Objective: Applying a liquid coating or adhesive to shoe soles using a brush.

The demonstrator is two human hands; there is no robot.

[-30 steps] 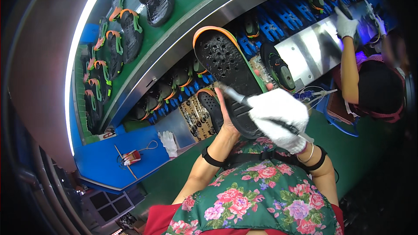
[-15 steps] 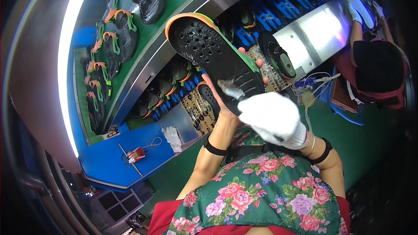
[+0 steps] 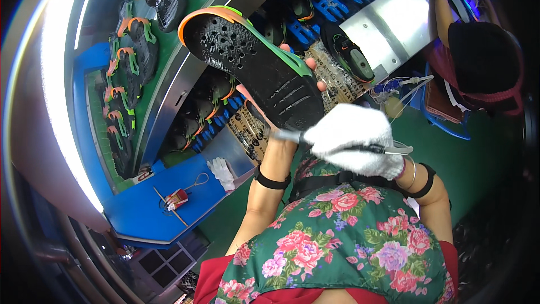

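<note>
One gloved right hand (image 3: 355, 139), right of centre, is wrapped firmly around a brush (image 3: 289, 136), its bristles blurred. The left hand (image 3: 246, 94), palm hidden, supports the black shoe (image 3: 261, 81) at upper centre, thumb and fingers hugging opposite edges. Likely light, flexible and slick where glossy, it suits an edge grip.

The black sole (image 3: 264, 79) looks rubbery: wet and glossy around its perforated end, duller and smooth along its middle, with a smooth, plastic-looking orange-and-green rim (image 3: 270, 47). Below it, the gloved right hand (image 3: 357, 138) wears matt, fuzzy knitted cloth, and the brush (image 3: 289, 136) has a shiny, metallic-looking shaft. Right of the sole, brown paper board (image 3: 340, 77) shines under clear film beside a reflective metal plate (image 3: 368, 39); left of it runs a satin metal rail (image 3: 166, 115).
</note>
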